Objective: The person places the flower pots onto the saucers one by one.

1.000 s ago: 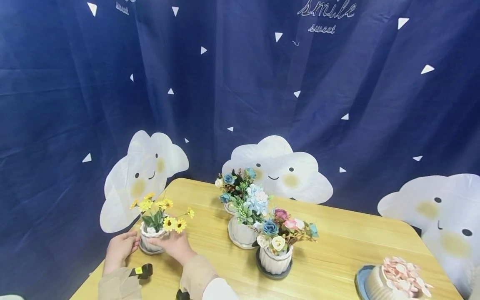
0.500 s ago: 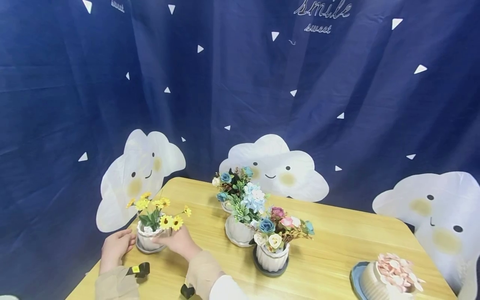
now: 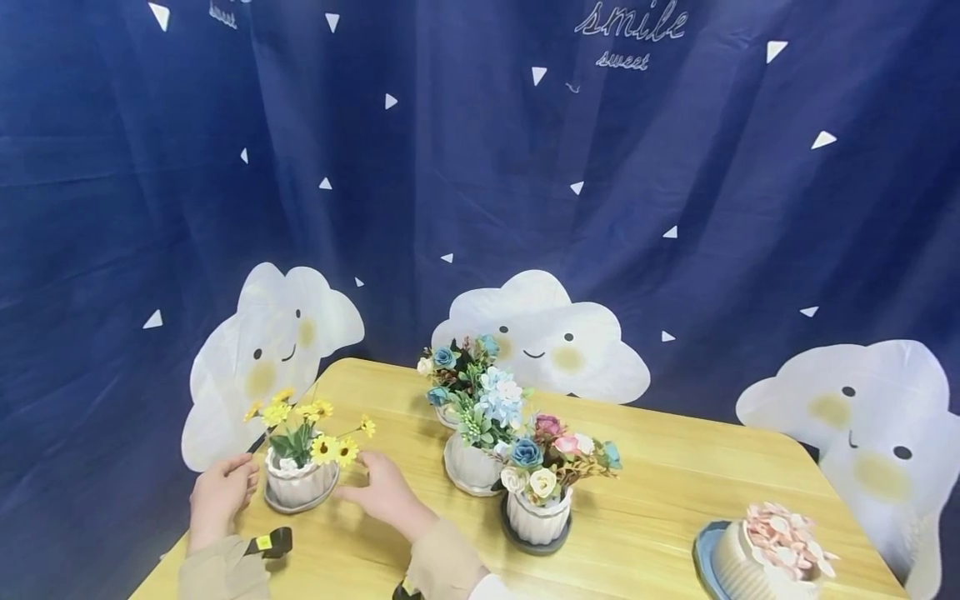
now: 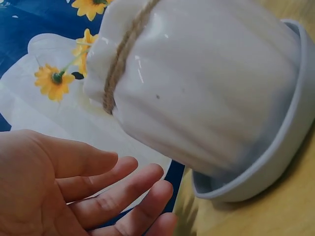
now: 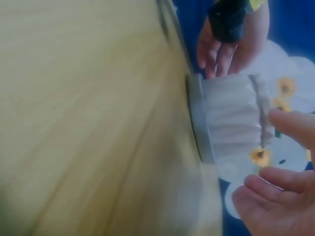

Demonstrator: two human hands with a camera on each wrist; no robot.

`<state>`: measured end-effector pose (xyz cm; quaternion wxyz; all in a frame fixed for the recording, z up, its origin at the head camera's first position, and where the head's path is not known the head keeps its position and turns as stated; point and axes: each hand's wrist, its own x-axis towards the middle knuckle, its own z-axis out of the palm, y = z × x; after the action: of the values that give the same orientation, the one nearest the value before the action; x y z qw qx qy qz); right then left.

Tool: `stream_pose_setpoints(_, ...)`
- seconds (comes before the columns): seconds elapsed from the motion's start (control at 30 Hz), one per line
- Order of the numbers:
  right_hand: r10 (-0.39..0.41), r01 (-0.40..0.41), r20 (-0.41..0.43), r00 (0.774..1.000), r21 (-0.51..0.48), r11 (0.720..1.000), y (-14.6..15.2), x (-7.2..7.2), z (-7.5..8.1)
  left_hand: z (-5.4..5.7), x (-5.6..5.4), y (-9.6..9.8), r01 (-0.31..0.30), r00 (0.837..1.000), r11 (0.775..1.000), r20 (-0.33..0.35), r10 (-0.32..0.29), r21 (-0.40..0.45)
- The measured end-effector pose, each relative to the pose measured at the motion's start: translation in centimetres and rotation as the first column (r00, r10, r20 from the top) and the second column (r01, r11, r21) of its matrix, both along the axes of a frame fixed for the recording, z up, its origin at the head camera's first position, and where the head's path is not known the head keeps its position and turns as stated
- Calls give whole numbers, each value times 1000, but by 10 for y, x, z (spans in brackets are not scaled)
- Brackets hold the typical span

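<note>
A white fluted flowerpot with yellow daisies stands upright in a grey saucer at the table's left side. Brown twine circles the pot below its rim. Left of the pot is my left hand, its fingers loosely bent and apart from the pot in the left wrist view. On the pot's right side my right hand holds nothing, thumb and fingers spread, with a gap to the pot in the head view.
Mid-table stand three potted flower arrangements: a mixed-rose pot in front, a pale-blue-flower pot behind it, and blue roses at the back. Front right, a pot of pink flowers sits tilted by a blue saucer. A blue curtain hangs behind.
My right hand has let go of the daisy pot's rim and drawn back to the right. The left hand stays beside the pot. The whole view has shifted slightly.
</note>
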<state>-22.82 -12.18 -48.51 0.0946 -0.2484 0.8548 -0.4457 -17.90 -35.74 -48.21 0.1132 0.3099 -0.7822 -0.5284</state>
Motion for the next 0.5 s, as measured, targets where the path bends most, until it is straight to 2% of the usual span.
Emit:
stream_pose_setpoints(0.13, 69, -69, -53, 996, 6, 998, 21, 7, 2, 5, -1, 4, -13, 1000, 1000, -5, 13, -19)
stream_pose_setpoints(0.37, 166, -166, -55, 985, 11, 986, 61, 25, 17, 18, -3, 16, 14, 999, 976, 37, -6, -219)
stream_pose_setpoints(0.5, 225, -223, -82, 971, 34, 974, 86, 36, 26, 24, -7, 24, 17, 999, 975, 32, -10, -222)
